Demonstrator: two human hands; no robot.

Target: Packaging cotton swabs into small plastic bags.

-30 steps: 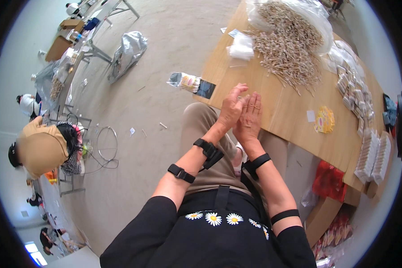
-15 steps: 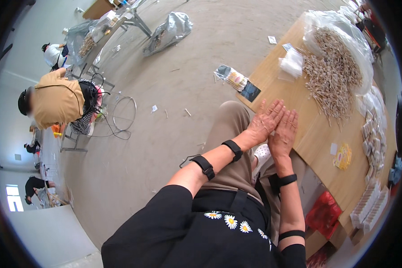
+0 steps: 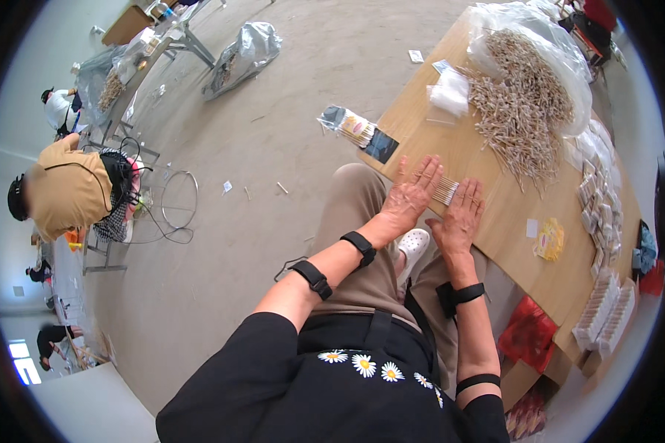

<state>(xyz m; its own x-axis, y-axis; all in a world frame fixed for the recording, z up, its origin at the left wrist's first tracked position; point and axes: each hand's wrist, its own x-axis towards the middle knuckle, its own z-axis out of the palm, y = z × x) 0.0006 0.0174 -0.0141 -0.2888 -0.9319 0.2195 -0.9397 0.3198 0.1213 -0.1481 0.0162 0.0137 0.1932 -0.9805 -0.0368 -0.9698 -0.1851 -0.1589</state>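
The left hand point(image 3: 411, 202) and right hand point(image 3: 458, 221), both stretched flat, flanked a swab row point(image 3: 445, 191), seemingly evening it; the next move likely called for gentle inward pressure.

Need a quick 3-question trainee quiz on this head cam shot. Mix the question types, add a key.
1. Open: What shows between the left hand and the right hand?
2. True or false: The yellow pieces lie to the left of the left hand.
3. Pick one: Which is nearer the left hand, the dark rectangular piece or the red plastic bag?

Key
1. A row of thin swabs with pale ends.
2. False: the yellow pieces lie on the table, to the right of the right hand.
3. The dark rectangular piece.
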